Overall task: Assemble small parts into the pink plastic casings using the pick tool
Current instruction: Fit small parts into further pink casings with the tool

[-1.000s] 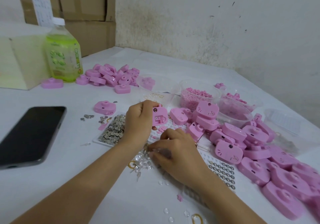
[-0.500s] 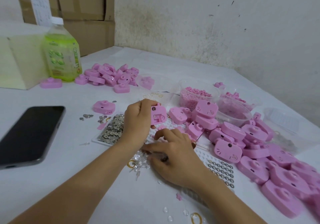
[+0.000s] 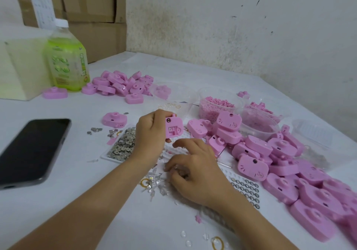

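Note:
My left hand [image 3: 149, 135] grips a pink plastic casing [image 3: 173, 128] upright above the table, its open inner side turned toward me. Just below and to the right, my right hand [image 3: 195, 170] lies palm down over a scatter of small clear parts [image 3: 156, 182], its fingertips curled down among them. I cannot tell if it pinches one. No pick tool shows. A tray of small metal pieces [image 3: 123, 145] lies left of my left wrist. A big heap of pink casings [image 3: 286, 164] fills the right side.
A black phone [image 3: 32, 149] lies at the left. A green drink bottle [image 3: 65, 56] and cardboard boxes [image 3: 81, 8] stand at the back left, beside a second pile of pink casings [image 3: 121, 83]. Clear tubs of pink bits [image 3: 216, 106] sit behind the heap. A sheet of small rings [image 3: 247, 190] lies under my right wrist.
My left hand has kept the casing almost still. My right hand's fingers have shifted slightly over the clear parts, index finger spreading forward.

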